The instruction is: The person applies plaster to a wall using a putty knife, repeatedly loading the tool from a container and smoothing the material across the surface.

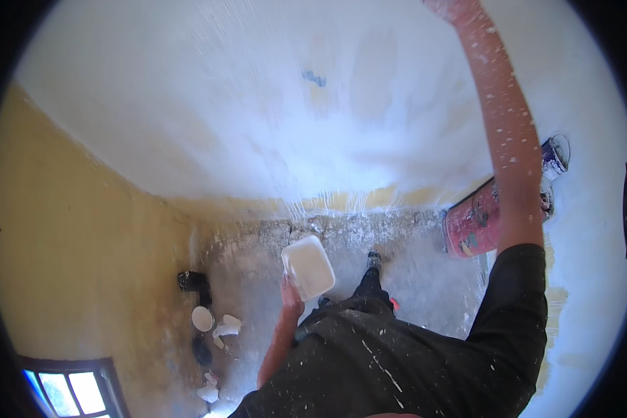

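Low in front of me, my left hand (pixel 291 292) grips the near-left side of a white, rounded rectangular tub (pixel 311 267). Pale, smooth white stuff, apparently paint, shows inside the tub. My right arm is stretched high and forward, speckled with white spatters. At the upper edge of the picture my right hand (pixel 451 8) is only partly in view, close to the wall; its fingers and anything in them are cut off. Ahead, the wall (pixel 258 125) carries streaky white paint over yellow, with a small dark grey patch (pixel 314 78) on it.
A battered red drum (pixel 470 221) stands at the right with a dark blue, paint-smeared can (pixel 554 157) near it. Along the yellow left wall (pixel 70 230) lie a black container (pixel 193 281), a round white lid or pot (pixel 203 318) and white scraps (pixel 228 325). The floor is splashed white.
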Demonstrator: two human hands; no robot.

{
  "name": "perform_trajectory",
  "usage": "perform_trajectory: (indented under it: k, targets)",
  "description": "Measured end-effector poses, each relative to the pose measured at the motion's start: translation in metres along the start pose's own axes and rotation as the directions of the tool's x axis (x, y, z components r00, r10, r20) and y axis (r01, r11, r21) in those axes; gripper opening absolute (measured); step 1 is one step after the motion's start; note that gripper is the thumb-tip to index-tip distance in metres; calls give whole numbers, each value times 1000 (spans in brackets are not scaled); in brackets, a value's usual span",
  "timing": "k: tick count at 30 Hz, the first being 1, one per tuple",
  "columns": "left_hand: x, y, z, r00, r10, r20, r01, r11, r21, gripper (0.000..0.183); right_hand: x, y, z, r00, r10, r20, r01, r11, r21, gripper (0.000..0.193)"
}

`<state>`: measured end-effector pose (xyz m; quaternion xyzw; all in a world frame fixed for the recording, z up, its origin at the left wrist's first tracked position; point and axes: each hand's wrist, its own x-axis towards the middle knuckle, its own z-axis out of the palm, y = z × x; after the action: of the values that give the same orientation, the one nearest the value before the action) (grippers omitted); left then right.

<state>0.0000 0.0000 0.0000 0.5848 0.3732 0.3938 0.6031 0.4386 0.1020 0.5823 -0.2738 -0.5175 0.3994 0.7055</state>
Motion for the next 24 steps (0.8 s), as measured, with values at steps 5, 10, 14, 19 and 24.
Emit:
perform_trajectory:
  k: [5,10,14,19,24]
  targets:
    - [-21,-10,-23,864,-483,-141,384,814,-437,42,4,140,-58,952,37,-303,-112,966,-232,44]
    - [-16,-15,-6,739,-646,-190,500,715,-489,43,-84,278,-123,867,267,-420,-232,964,134,47]
    - [-17,-13,-3,969,-214,-122,204,975,-89,44,-183,385,-140,715,520,-468,-411,854,320,56]
    - [3,7,-1,794,-596,-118,504,756,-418,45,-323,504,-157,297,781,-549,-698,570,433,20]
    - [0,-17,14,947,-180,-266,251,931,264,43,-368,541,-154,50,899,-436,-856,264,445,16]
